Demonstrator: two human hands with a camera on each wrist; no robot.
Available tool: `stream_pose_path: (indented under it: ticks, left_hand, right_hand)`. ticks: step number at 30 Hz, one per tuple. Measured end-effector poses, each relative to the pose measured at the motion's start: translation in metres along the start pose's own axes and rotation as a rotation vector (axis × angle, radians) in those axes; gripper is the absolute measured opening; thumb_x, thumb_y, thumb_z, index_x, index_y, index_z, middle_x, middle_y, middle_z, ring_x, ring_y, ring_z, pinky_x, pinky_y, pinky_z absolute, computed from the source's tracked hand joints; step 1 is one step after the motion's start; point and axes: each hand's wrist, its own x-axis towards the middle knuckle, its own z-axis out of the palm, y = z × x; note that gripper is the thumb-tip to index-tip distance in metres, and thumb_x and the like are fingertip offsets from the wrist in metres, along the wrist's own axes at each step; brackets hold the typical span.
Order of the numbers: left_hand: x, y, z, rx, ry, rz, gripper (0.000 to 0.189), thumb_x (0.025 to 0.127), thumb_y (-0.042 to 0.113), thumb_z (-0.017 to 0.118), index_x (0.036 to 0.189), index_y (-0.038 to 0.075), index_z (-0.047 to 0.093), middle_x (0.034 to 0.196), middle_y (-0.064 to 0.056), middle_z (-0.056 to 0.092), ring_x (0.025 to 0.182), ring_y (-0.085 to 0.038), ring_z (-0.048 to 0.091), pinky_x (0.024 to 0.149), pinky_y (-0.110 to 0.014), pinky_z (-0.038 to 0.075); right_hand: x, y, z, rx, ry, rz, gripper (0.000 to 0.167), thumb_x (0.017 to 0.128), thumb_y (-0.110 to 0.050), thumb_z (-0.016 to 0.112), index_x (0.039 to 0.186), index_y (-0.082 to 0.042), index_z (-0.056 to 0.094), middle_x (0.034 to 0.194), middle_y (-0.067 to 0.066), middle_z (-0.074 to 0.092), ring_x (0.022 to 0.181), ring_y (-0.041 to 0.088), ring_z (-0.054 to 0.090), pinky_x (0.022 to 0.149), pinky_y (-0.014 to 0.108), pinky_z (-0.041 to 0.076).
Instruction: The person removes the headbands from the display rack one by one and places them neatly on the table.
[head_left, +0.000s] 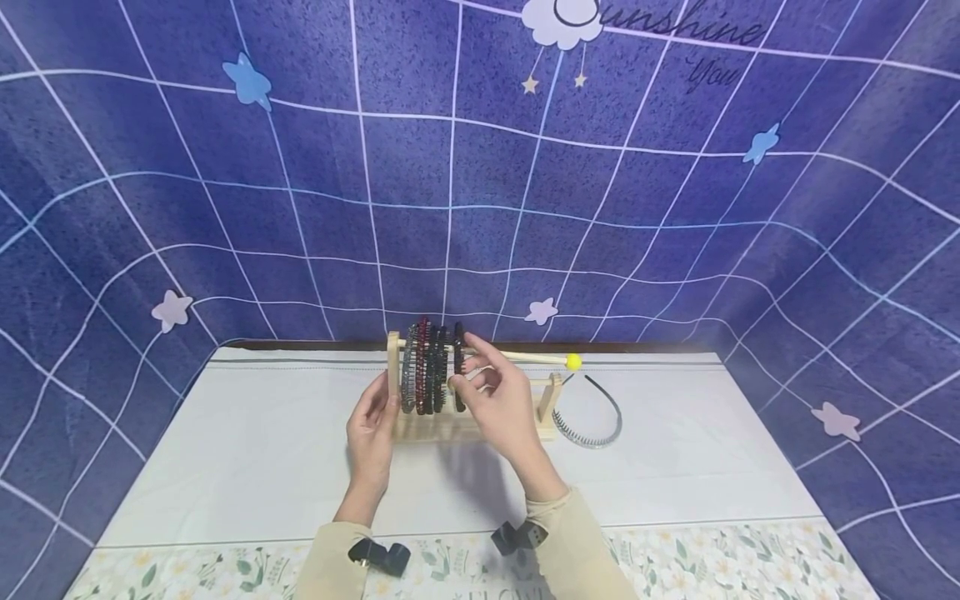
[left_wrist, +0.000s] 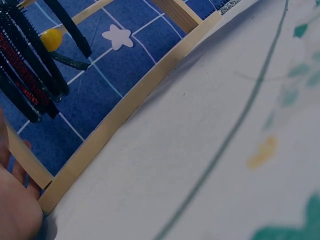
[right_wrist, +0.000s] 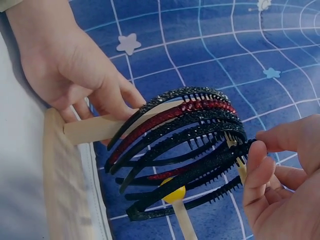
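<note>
Behind everything, from the far left edge to the right, runs a blue fabric backdrop [head_left: 675, 200] patterned with pale grid lines and stars. In front of it is a white cloth-covered surface [head_left: 660, 458] with a flowered strip along its near edge.

At the left, the person's left hand [head_left: 370, 433], coming out of a beige sleeve [head_left: 330, 562], grips the flat, pale wooden left post [head_left: 393, 358] of a light wooden display rack [head_left: 435, 432], which stands upright on the surface.

Just right of that post, headbands hang side by side on the rack: first a toothed, glittering silver-grey headband [head_left: 408, 379], next a sparkling red headband [head_left: 422, 375], then a cluster of glittering black headbands [head_left: 433, 379]. Past a small gap comes a dark, narrow black toothed headband [right_wrist: 200, 175], hanging on the rack too. The right hand [head_left: 504, 408] pinches this one between thumb and fingers at its edge.

Further right, a slim pale wooden rod [head_left: 536, 358] extends beyond the right hand and ends in a round, bright yellow ball [head_left: 573, 362]. Below the rod stands the slanting pale wooden right post [head_left: 550, 400]. Just beside it, a curved grey toothed headband [head_left: 592, 442] lies on the surface.
</note>
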Motion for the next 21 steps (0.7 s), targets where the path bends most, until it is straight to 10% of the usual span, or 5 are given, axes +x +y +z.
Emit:
stream_pose_path:
  ticks: [21]
  left_hand:
    - [0.000,0.001,-0.001,0.028,-0.012,-0.006,0.048,0.115,0.014,0.064,0.161,0.008,0.054,0.161,-0.014,0.057,0.145,-0.014,0.057,0.121,-0.018,0.050]
  right_hand:
    - [0.001,-0.011,-0.020,0.041,0.081,0.007,0.061,0.092,0.013,0.076,0.150,-0.001,0.067,0.104,0.021,0.069,0.074,0.007,0.064,0.057,0.012,0.049]
